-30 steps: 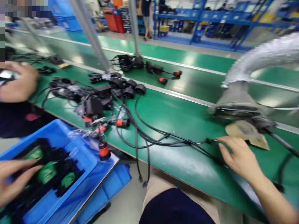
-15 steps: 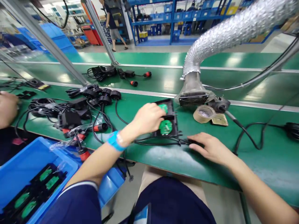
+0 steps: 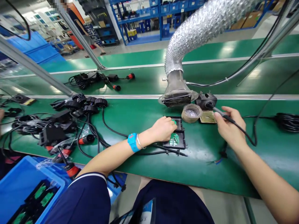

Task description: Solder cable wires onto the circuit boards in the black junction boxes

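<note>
My left hand [image 3: 164,129] has its fingers curled over a black plastic case [image 3: 182,143] lying on the green bench; its fingertips are partly hidden. Round green circuit boards, one of them a board [image 3: 174,140] in the near half, sit inside the case. My right hand [image 3: 233,127] is closed round the handle of a soldering iron [image 3: 223,114], whose tip end is inside a dark iron stand [image 3: 206,100]. Black cables [image 3: 151,153] run along the near side of the case.
A fume extractor nozzle [image 3: 176,93] hangs above the bench, beside a solder roll [image 3: 191,113] and a sponge tray [image 3: 207,117]. Cables with connectors [image 3: 63,121] pile up at left. A blue bin [image 3: 11,171] holds more cases. A cable end with bare wires [image 3: 220,158] lies at right.
My right hand has left the cables near the case and moved up and right onto the soldering iron. The case now lies flatter on the bench, with my left hand still at it.
</note>
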Motion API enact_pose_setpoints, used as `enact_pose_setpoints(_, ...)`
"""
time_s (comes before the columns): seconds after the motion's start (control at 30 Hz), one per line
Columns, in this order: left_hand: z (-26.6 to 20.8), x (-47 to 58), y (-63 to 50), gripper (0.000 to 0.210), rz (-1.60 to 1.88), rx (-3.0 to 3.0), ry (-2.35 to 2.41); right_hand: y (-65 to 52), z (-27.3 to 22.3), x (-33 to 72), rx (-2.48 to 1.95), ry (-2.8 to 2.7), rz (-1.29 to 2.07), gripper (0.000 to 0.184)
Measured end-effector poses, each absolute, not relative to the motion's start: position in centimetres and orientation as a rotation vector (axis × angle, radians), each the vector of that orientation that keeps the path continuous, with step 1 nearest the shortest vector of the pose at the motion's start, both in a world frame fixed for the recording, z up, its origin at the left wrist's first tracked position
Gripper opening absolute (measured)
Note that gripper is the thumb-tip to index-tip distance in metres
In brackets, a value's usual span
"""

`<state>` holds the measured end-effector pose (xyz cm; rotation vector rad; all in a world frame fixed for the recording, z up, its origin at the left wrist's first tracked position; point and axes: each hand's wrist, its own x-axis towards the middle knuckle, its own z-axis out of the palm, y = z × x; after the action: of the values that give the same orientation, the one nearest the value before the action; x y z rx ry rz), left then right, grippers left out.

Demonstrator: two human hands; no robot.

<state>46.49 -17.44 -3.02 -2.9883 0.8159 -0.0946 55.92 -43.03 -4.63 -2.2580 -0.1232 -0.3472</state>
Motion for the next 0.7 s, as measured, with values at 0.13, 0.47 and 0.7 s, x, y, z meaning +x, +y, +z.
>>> enact_pose_setpoints(0.13, -3.0, 45.2, -17.5, 0.021, -0.066, -3.07, 0.824, -41.3, -4.3, 57.7, -2.278, -0.079, -0.32, 0.043)
enact_pose_setpoints(0.47, -4.1, 38.3, -18.6, 0.027, -0.243, -3.114, 1.105, -42.2, -3.7, 56.3, -2.035, -0.017, -0.39, 0.04)
enact_pose_setpoints(0.7, -5.2, 37.9, -19.4, 0.019, -0.381, -3.005, 1.13, -42.7, -4.3, 49.5, -1.977, -0.311, -0.674, 0.037)
